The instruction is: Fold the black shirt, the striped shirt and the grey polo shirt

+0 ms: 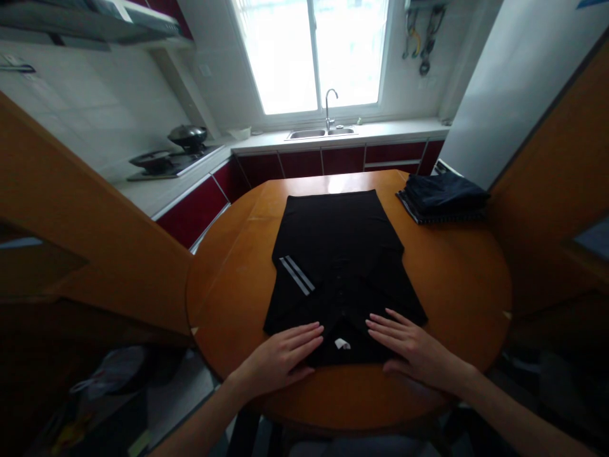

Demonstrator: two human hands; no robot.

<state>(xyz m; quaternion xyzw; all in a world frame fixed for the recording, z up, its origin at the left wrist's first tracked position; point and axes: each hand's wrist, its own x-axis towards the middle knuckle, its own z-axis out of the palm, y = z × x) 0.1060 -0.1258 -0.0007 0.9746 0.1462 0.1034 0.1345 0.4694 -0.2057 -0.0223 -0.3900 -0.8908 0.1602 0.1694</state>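
Observation:
A black polo shirt lies spread on the round wooden table, its collar end toward me. Two light stripes mark a sleeve on its left side, and a white label shows inside the neck. My left hand lies flat with fingers stretched out, touching the shirt left of the collar. On the other side of the collar, my right hand rests on the cloth, its fingers extended and slightly apart. Neither hand grips the fabric.
Folded dark clothes are stacked at the table's back right. Behind the table runs a counter with a sink and tap under a window. Pans stand on the stove at left. A pale fridge-like panel rises at right.

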